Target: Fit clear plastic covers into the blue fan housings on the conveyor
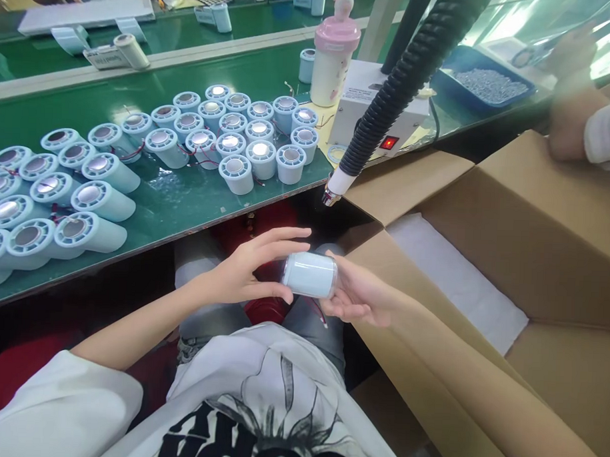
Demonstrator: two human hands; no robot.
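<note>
Over the lap, a light-blue cylinder (pixel 309 274) with a clear shiny wrap lies on its side between both hands, thin wires hanging under it. My right hand (pixel 355 290) has its fingers around the cylinder's right end. At the other end, my left hand (pixel 263 267) has its fingers spread, the thumb and fingertips close beside the cylinder; whether they touch it is hard to tell. Above the hands points the metal tip of a black corrugated hose (pixel 373 117). Several similar blue cylinders (pixel 235 174) stand or lean in groups on the green table (pixel 186 204).
An open cardboard box (pixel 411 325) with a white sheet (pixel 458 280) inside is at the right. Behind the hose are a white device (pixel 359 104) with a lit red switch, a pink-lidded bottle (pixel 334 56) and a blue tray (pixel 483 78). Other people's hands show at the far left and right.
</note>
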